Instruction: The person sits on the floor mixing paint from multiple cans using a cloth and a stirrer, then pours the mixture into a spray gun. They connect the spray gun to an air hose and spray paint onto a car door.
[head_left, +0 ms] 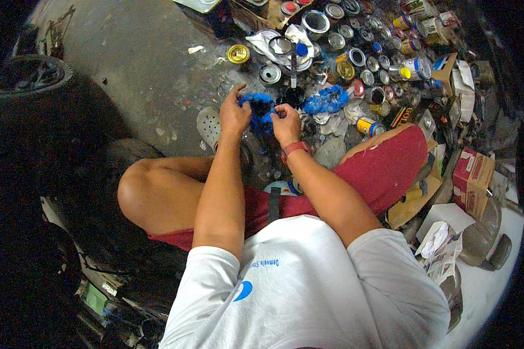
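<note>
Between my hands a crinkled blue cover [256, 98] with a gathered rim, like a shoe cover, is stretched into a ring around a dark middle. My left hand [236, 118] grips its left side, the index finger pointing up and away. On the right side the thumb and fingers of my right hand [287, 125] pinch the rim. Another crumpled blue cover [326, 100] lies on the floor to the right of my hands. Close beyond my hands stand an open silver can [270, 74] and a gold-topped can [238, 54].
Many paint cans [367, 52] crowd the floor at the far right. A grey clog [208, 125] is on my left foot. To the right stands a red and brown carton [473, 180]. A tyre [35, 78] lies at the far left.
</note>
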`<state>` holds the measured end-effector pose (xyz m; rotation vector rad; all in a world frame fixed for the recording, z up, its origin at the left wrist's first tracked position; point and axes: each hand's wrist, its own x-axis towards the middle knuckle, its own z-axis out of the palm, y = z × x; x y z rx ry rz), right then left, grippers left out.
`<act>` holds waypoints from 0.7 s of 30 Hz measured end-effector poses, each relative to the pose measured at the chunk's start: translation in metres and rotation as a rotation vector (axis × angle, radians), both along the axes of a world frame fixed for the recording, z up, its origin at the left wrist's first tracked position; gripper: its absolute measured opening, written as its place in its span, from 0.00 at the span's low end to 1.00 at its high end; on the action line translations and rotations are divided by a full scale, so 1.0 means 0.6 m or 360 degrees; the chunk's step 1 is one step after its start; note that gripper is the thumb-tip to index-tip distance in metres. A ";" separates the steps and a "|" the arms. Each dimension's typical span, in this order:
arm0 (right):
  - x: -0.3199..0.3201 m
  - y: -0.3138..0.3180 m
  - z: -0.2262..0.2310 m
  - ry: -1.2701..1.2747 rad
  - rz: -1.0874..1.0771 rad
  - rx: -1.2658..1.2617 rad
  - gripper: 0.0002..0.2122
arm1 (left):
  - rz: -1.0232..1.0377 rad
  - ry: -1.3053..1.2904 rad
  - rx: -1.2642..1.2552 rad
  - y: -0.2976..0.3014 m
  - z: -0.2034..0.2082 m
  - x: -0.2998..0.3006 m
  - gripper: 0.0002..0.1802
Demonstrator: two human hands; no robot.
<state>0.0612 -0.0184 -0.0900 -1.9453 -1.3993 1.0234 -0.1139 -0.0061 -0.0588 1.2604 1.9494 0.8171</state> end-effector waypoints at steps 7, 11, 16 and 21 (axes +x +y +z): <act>0.000 -0.007 0.024 0.0274 -0.0123 0.0016 0.16 | -0.0270 -0.0213 -0.0141 0.010 0.040 0.011 0.29; -0.008 -0.024 0.050 0.0477 -0.0135 -0.0216 0.27 | -0.0292 -0.0391 -0.0282 0.011 0.037 0.027 0.21; -0.027 -0.017 0.044 0.0013 -0.0099 -0.0079 0.23 | -0.0165 -0.0848 -0.0317 0.017 0.002 0.013 0.20; -0.031 -0.015 0.041 -0.0012 -0.0163 -0.0040 0.16 | 0.0259 0.0039 -0.0313 -0.025 -0.133 -0.047 0.28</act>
